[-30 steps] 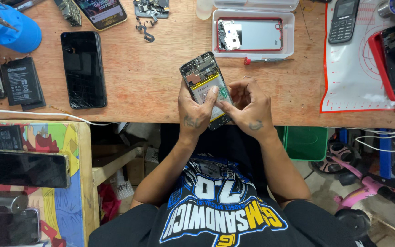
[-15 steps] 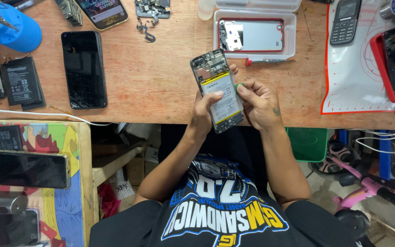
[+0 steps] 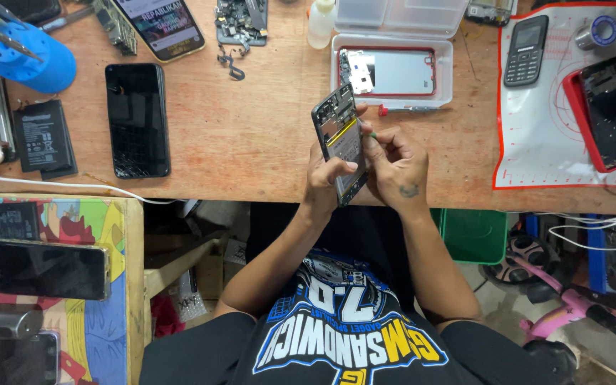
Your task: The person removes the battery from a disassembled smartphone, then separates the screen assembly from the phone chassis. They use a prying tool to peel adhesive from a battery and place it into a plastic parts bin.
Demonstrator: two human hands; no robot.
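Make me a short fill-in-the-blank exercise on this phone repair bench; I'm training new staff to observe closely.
1. The left hand holds an opened phone with its ____ cover removed.
2. The right hand holds a small tool with a ____ tip against the phone.
3. The clear plastic tray holds a phone back with a ____ rim.

Missing words: back; green; red

Opened phone (image 3: pixel 341 142): black frame, yellowish battery (label perhaps white).
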